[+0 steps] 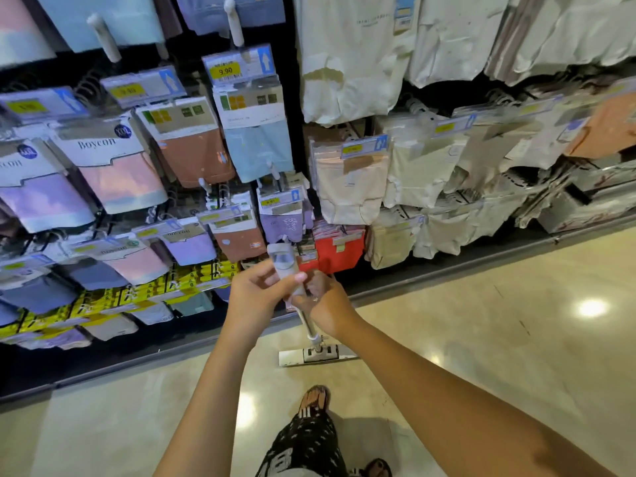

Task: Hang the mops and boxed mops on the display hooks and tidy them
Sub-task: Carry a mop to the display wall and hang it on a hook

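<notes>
A flat mop stands upright in front of me. Its white head (315,355) lies flat on the floor and a thin metal pole (307,325) rises to a pale translucent handle (283,261). My left hand (258,292) grips the handle from the left, thumb across its front. Just below it, my right hand (325,304) curls round the top of the pole. Empty white-tipped display hooks (103,37) stick out of the rack at upper left.
A black display rack (299,108) carries hanging packs of underwear (113,166) with price tags on the left and cream garments (351,187) on the right. Yellow boxes (103,301) line its bottom row. My feet (313,399) stand on the shiny tiled floor (481,339).
</notes>
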Tool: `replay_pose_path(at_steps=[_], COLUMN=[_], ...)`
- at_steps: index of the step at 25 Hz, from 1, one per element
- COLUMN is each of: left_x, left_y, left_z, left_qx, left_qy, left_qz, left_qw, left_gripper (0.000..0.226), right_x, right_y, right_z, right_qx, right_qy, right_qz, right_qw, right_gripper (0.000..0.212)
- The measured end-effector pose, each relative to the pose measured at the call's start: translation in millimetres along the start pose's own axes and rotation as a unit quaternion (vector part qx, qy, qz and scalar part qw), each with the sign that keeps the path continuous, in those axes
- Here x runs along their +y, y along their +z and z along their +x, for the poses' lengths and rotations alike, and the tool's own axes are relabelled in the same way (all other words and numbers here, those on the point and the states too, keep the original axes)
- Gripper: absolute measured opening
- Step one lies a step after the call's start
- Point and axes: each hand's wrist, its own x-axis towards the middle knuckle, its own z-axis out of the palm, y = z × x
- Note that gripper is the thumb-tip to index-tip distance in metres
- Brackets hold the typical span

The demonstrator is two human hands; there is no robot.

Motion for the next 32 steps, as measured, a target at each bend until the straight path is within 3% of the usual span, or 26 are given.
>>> replay_pose_path(at_steps=[3,7,10,14,19,27,30,32], left_x=[-8.5,-5.8,-0.7,5.8,8.4,45.0,53.3,54.9], left_y=[-15.0,-21.9,-26.5,-16.1,31.4,133.8,164.0,181.5], left_z=[-3.5,24.2,41.0,60.3,77.2,3.4,-56.1,-99.6], left_qx=[0.004,-0.024,-0.068,-0.114,-0.183,-0.403,-0.488,-0.55], left_qy=[-0.006,-0.004,0.026,0.065,0.118,0.12,0.105,0.107], left_qz=[-0.018,-0.003,0.016,0.02,0.012,-0.08,-0.072,-0.073], left_qw=[1.0,1.0,0.997,0.991,0.976,0.904,0.864,0.825], left_gripper=[0.006,0.009,0.008,0.041,0.01,0.011,0.021,0.023], right_x=[-1.6,-9.3,-11.2,-19.4,-19.3,9.6,26.6,43.3], right_y=[4.2,5.6,8.0,7.9,-26.4,-67.4,-70.5,-67.8], right_z=[0.4,16.4,26.8,22.1,-2.3,-111.6,-180.2,-229.7], right_qx=[-0.007,0.022,0.043,0.133,0.238,0.483,0.559,0.593], right_qy=[0.011,0.026,0.003,-0.011,0.017,0.034,0.036,0.048], right_qz=[-0.018,-0.008,-0.057,-0.021,0.023,0.1,0.126,0.154], right_qw=[1.0,0.999,0.997,0.991,0.971,0.869,0.819,0.789], right_gripper=[0.036,0.025,0.033,0.036,0.033,0.023,0.039,0.036])
